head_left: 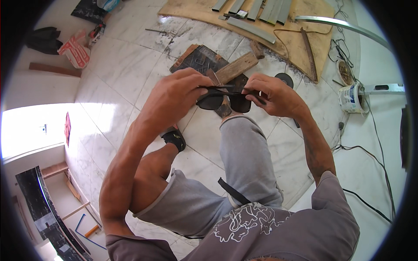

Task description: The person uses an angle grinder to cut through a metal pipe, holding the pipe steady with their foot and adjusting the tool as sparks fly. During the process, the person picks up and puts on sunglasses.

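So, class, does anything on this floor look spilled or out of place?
Yes: beyond the sunglasses, dark debris is scattered on the pale floor tiles near the wooden sheet. It looks odd because tiles elsewhere look much cleaner.

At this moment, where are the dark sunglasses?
In the head view, the dark sunglasses are just above the picture's centre, held between the left hand and the right hand.
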`<state>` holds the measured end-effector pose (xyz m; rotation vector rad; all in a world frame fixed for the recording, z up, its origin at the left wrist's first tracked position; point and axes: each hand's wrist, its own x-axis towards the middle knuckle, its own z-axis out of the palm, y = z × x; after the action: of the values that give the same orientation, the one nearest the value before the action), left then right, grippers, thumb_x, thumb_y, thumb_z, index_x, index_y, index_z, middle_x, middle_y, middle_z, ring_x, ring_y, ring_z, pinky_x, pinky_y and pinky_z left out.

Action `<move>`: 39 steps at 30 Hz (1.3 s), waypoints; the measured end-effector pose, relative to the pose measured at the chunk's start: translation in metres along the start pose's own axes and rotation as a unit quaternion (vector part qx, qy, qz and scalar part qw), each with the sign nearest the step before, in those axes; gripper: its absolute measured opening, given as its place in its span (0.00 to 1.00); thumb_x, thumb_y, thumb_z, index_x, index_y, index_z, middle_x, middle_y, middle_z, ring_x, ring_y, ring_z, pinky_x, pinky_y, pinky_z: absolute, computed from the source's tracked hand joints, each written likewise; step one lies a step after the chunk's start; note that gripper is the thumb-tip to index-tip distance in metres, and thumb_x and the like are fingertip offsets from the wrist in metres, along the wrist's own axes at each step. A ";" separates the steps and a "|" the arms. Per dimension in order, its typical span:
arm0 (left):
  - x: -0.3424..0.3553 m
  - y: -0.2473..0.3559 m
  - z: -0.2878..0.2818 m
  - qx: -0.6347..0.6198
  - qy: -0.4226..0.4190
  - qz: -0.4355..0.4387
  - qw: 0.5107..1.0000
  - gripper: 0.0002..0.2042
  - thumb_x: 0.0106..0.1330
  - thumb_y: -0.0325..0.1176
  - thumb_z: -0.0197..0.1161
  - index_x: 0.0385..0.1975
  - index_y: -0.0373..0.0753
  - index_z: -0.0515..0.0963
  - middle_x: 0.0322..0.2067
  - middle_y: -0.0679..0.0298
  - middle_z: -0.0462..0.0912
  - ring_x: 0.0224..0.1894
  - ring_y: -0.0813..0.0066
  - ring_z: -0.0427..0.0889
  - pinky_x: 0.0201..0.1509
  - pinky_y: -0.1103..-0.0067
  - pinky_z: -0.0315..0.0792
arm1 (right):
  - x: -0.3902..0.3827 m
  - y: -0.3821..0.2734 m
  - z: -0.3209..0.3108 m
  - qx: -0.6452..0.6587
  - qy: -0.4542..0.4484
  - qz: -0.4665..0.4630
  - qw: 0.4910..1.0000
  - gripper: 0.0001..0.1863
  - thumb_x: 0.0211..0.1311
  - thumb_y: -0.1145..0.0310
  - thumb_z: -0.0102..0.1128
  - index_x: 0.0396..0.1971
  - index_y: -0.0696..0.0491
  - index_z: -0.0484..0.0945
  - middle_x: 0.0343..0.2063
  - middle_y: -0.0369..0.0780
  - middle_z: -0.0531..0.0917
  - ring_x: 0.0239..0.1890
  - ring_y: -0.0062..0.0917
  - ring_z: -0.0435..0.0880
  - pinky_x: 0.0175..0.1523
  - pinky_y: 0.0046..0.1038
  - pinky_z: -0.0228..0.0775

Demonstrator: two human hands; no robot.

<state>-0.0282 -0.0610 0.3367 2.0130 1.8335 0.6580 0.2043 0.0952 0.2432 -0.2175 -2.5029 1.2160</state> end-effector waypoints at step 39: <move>-0.100 0.138 -0.059 -0.123 0.377 0.059 0.916 0.12 0.62 0.36 0.73 0.38 0.48 0.74 0.32 0.69 0.72 0.30 0.80 0.72 0.33 0.86 0.72 | -0.034 -0.149 -0.047 0.319 0.330 -0.246 0.854 0.07 0.59 0.71 0.72 0.31 0.53 0.80 0.31 0.42 0.79 0.23 0.23 0.78 0.28 0.24 0.79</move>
<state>0.0492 -0.1788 0.4497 1.8337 1.8535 1.8037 0.2554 0.0278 0.3791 0.1546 -1.3581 1.3601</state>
